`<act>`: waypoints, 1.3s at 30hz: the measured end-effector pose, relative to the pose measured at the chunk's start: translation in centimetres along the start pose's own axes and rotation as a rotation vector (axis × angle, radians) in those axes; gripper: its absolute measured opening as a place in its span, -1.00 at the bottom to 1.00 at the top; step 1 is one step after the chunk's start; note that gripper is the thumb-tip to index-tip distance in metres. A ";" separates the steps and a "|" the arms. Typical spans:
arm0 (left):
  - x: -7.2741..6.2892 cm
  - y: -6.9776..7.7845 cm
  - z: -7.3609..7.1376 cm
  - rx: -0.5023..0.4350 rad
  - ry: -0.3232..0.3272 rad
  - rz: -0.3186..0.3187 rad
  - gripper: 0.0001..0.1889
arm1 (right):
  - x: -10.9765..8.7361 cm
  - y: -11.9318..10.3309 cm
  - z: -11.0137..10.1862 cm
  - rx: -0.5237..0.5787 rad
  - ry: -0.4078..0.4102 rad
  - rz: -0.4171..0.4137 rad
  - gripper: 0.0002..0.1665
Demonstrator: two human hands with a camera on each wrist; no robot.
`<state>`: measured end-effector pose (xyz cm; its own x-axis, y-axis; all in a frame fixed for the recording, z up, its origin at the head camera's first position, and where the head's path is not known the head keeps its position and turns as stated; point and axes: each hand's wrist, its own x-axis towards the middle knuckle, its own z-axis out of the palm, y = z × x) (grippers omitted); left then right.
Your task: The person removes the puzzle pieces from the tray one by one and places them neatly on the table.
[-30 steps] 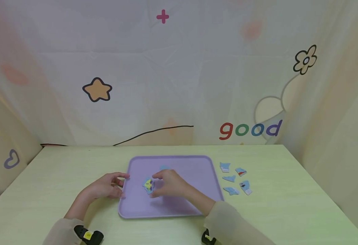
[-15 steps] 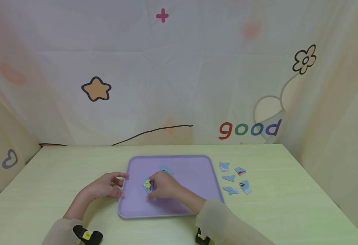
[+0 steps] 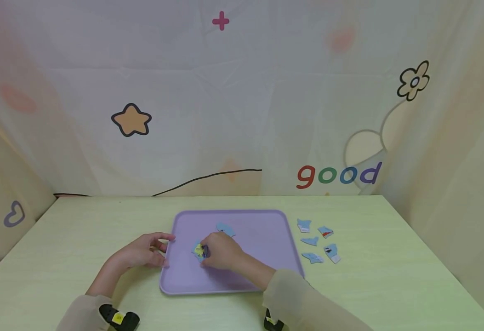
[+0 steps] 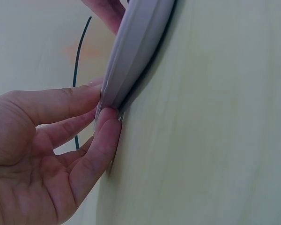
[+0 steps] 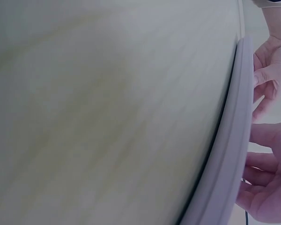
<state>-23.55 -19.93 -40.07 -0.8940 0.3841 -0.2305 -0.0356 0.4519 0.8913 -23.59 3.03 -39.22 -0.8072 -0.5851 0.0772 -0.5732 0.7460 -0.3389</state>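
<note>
On the lilac tray (image 3: 262, 280) lies a small jigsaw puzzle piece (image 3: 198, 252) in yellow and blue, near the left side. My right hand (image 3: 224, 250) pinches this piece between thumb and fingertips, covering part of its right side. Behind the knuckles, a second, light-blue puzzle piece (image 3: 225, 229) rests on the tray. My left hand (image 3: 144, 250) holds the tray's left edge; in the left wrist view its thumb (image 4: 61, 104) lies on the rim and the other fingers sit against the side. The right wrist view shows my right hand (image 5: 271, 178) beyond the tray wall.
Several loose puzzle pieces (image 3: 313, 258), mostly blue with bits of white and red, lie on the pale wooden table (image 3: 374, 276) to the right of the tray. A printed curtain (image 3: 266, 115) hangs behind the table and along both sides.
My right hand has moved slightly left and down, and its parted thumb and fingers have closed onto the yellow and blue piece. The light-blue piece behind shows more. My left hand stays put.
</note>
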 end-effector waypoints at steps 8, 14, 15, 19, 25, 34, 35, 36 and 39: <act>-0.1 0.0 0.1 0.004 0.003 -0.001 -0.34 | 0.1 -0.2 0.0 -0.019 0.005 -0.015 -0.52; -0.1 0.1 0.2 0.002 0.003 0.001 -0.35 | 0.1 -0.2 0.1 0.001 0.026 -0.039 -0.50; -0.1 0.1 0.2 0.001 0.002 0.004 -0.35 | 0.1 -0.2 0.0 0.007 0.029 -0.043 -0.50; -0.1 0.0 0.2 -0.008 -0.001 0.007 -0.36 | 0.1 -0.2 -0.1 0.037 0.032 -0.046 -0.49; -0.1 0.1 0.1 -0.015 -0.007 0.010 -0.36 | 0.0 0.1 -0.2 0.093 0.012 -0.037 -0.49; 0.0 0.2 0.0 -0.002 0.010 -0.002 -0.35 | 0.0 0.1 -0.5 0.094 0.013 -0.074 -0.50; 0.0 0.2 0.0 0.000 0.012 -0.002 -0.35 | 0.0 0.1 -0.5 0.095 0.012 -0.076 -0.50; 0.0 0.2 0.0 0.000 0.013 -0.003 -0.35 | 0.0 0.0 -0.6 0.095 0.010 -0.075 -0.50; 0.0 0.2 0.0 -0.003 0.016 -0.007 -0.35 | -0.1 -0.1 -0.8 0.090 0.005 -0.069 -0.50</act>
<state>-23.52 -19.82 -39.94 -0.9008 0.3681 -0.2305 -0.0430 0.4525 0.8907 -23.54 3.30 -38.50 -0.7669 -0.6326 0.1084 -0.6131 0.6721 -0.4153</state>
